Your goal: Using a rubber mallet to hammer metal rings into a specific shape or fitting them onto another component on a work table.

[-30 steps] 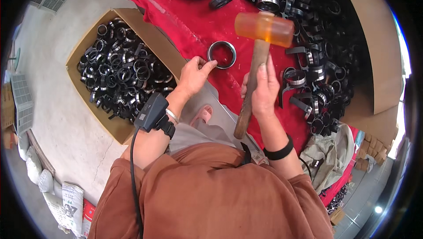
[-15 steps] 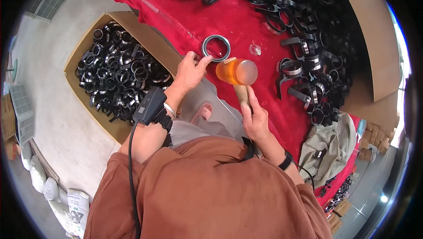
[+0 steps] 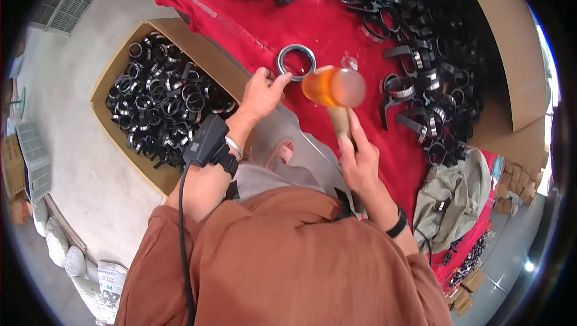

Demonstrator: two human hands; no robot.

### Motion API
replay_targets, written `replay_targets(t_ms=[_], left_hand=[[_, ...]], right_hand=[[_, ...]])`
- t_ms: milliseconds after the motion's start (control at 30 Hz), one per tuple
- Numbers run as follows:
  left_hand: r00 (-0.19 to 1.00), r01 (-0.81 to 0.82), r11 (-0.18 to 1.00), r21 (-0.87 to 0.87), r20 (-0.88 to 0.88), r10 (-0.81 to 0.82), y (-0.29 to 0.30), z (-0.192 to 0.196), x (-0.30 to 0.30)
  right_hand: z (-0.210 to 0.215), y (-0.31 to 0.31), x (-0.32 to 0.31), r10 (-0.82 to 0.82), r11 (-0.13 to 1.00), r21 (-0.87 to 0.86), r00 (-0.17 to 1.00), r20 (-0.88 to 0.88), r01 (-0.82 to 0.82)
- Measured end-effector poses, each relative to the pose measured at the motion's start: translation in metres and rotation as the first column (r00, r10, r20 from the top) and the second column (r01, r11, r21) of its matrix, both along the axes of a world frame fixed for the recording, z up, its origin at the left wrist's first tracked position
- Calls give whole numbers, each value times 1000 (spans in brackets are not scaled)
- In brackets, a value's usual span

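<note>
Lying on the red cloth (image 3: 234,4) is a dark ring with a silvery rim (image 3: 297,47). The thumb and fingers of my left hand (image 3: 261,94) pinch its near left edge; the fingertips are partly hidden. My right hand (image 3: 359,161) is wrapped round the wooden handle of a mallet (image 3: 324,87) with a translucent orange head. That head, blurred by motion, hangs just right of the ring and a little nearer to me.
Black ring clamps with lever arms (image 3: 430,79) are heaped at the right, partly inside a cardboard box (image 3: 511,55). At my left, another carton (image 3: 114,146) is full of similar black and silver rings. A grey-green cloth (image 3: 451,200) lies near my right forearm.
My right hand and the mallet have shifted right, and the mallet's head has moved slightly farther from me. My left hand stays at the ring's edge.
</note>
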State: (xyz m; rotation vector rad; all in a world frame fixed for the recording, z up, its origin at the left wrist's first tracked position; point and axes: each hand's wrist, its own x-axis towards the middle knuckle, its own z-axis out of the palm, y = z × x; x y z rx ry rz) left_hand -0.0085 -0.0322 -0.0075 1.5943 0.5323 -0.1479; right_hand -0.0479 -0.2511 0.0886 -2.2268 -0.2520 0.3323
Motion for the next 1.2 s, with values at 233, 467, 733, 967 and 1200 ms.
replay_targets(t_ms=[233,467,733,967,1200], left_hand=[[1000,23,1000,18,18,-23,1,-6,0],[999,-25,999,-43,22,26,0,-10,-1],[1000,6,992,-126,2,-6,9,2,-8],[981,-192,975,-111,-17,191,114,-4,-80],[985,-50,543,838,131,-112,101,29,-40]], right_hand=[[-3,8,-5,79,989,-128,996,43,-73],[-9,-16,-15,53,999,9,998,-30,-52],[8,-57,-40,8,998,-63,997,-77,-13],[12,-102,-63,-79,997,-30,988,-131,75],[12,-119,-68,-134,990,-58,980,-150,126]])
